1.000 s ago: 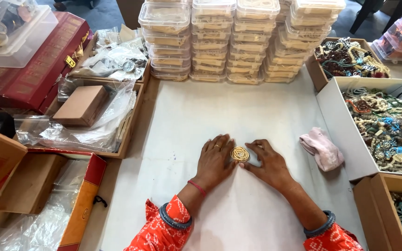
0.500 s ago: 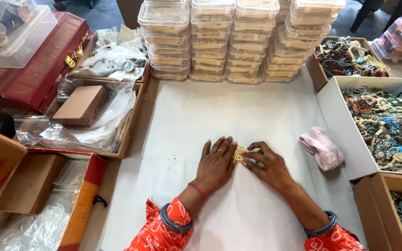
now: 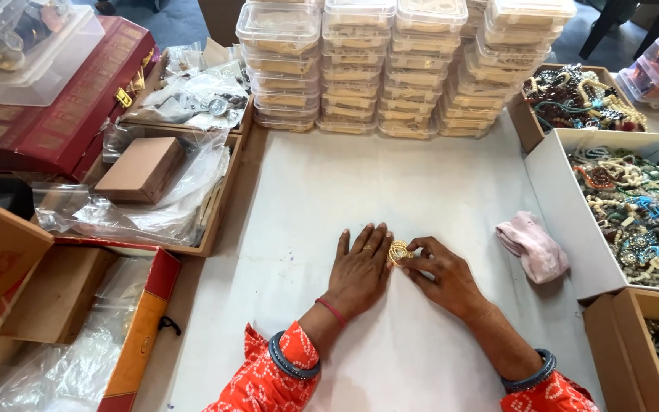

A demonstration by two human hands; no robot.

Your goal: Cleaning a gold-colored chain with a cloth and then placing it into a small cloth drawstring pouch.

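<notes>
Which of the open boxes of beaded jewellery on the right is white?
The middle one, the white box beside the pink cloth. The brown box behind and the brown box in front are plain cardboard.

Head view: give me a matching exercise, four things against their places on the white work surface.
Things:
1. gold ornament
2. pink cloth
3. stacked clear boxes
4. small brown box

Places:
A. far edge of the surface
B. between the left hand and right hand
C. left tray, among plastic bags
D. right of the hands, beside the white bead box

Pairs: 1-B, 2-D, 3-A, 4-C
</notes>
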